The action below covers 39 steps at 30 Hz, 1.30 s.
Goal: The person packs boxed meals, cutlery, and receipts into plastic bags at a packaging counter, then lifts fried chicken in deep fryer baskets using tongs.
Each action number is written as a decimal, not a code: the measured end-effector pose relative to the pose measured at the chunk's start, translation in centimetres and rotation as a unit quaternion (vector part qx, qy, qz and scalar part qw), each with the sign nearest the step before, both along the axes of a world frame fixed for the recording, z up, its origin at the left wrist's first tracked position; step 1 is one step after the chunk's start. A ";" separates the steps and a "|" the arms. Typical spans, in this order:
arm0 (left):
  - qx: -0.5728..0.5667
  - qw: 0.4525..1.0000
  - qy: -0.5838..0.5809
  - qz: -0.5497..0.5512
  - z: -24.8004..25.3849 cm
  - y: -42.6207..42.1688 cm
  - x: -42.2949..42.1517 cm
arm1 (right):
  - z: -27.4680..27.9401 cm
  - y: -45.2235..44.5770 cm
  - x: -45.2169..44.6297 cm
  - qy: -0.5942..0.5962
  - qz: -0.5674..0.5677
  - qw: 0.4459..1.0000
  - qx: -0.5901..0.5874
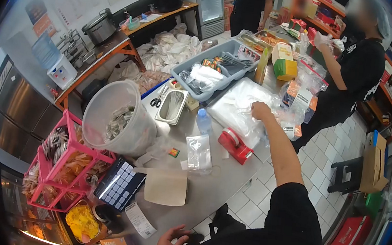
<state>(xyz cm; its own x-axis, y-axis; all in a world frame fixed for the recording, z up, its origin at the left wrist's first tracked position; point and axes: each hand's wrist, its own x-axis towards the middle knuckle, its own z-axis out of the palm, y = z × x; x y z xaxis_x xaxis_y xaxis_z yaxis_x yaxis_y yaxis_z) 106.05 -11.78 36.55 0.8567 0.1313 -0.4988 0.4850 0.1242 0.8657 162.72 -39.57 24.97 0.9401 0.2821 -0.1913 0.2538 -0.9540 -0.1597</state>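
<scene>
right hand [260, 111] at the translucent plastic bags [230, 103]

We see a broad stack of clear, whitish plastic bags [231, 100] lying flat on the metal tabletop [220, 186], its glossy upper sheets creased and ruffled, between the blue-grey bin [210, 92] and the red tape dispenser [235, 147].

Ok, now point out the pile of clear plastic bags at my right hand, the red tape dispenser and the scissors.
Clear plastic bags [234, 103]: head view, top of the pile, near its middle.
Red tape dispenser [238, 151]: head view, on its red body.
Scissors [156, 102]: head view, on the black handles.
</scene>
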 end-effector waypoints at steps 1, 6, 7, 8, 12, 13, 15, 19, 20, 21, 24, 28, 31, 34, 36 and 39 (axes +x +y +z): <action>0.004 1.000 0.005 -0.003 0.4 -0.7 0.5 | 0.5 0.3 -0.4 -0.006 -0.023 1.000 0.005; 0.019 1.000 -0.010 0.013 0.8 -3.4 2.6 | 2.4 -0.1 -2.7 -0.053 0.067 0.995 -0.055; 0.022 1.000 -0.012 0.006 0.9 -3.8 3.5 | 2.4 -0.3 -3.0 -0.064 0.095 0.991 -0.073; 0.069 0.997 -0.009 -0.022 1.1 -4.2 4.6 | 1.9 -0.5 -2.9 -0.067 0.086 0.992 -0.070; 0.153 0.984 -0.048 -0.080 1.5 -5.7 7.6 | -2.2 -1.0 -2.9 -0.166 0.116 0.979 -0.016; 0.155 0.982 -0.065 -0.092 1.2 -6.0 7.9 | -2.4 -1.1 -3.4 -0.168 0.112 0.979 -0.013; 0.053 0.995 -0.058 -0.069 0.5 -6.1 7.9 | -1.7 -1.2 -3.1 -0.189 0.099 0.977 -0.009; 0.106 0.989 -0.049 -0.096 1.7 -6.9 7.8 | 2.9 -1.4 -2.5 -0.197 0.064 0.977 0.047; 0.103 0.988 -0.052 -0.103 1.3 -6.7 7.6 | 5.4 -1.6 -2.7 -0.187 0.052 0.978 0.080; 0.092 0.989 -0.064 -0.101 0.6 -6.3 7.3 | 7.6 -1.5 -2.5 -0.190 0.048 0.976 0.091; 0.095 0.985 -0.102 -0.102 0.6 -5.3 7.1 | 11.4 0.0 0.8 -0.249 0.081 0.958 0.113; 0.087 0.979 -0.175 -0.050 1.5 -4.2 7.3 | 22.6 3.7 -5.9 -0.373 0.054 0.870 0.319; 0.052 0.977 -0.209 -0.009 1.9 -2.8 7.9 | 27.5 6.5 -14.7 -0.430 0.130 0.813 0.370; 0.058 0.973 -0.224 0.019 3.5 -1.8 8.2 | 29.0 8.8 -23.0 -0.356 0.190 0.820 0.405; 0.088 0.960 -0.265 0.027 4.4 -1.3 8.4 | 29.9 9.6 -28.1 -0.272 0.249 0.799 0.475; 0.048 0.948 -0.306 0.073 4.1 -0.9 9.4 | 33.0 10.0 -34.6 -0.084 0.287 0.778 0.553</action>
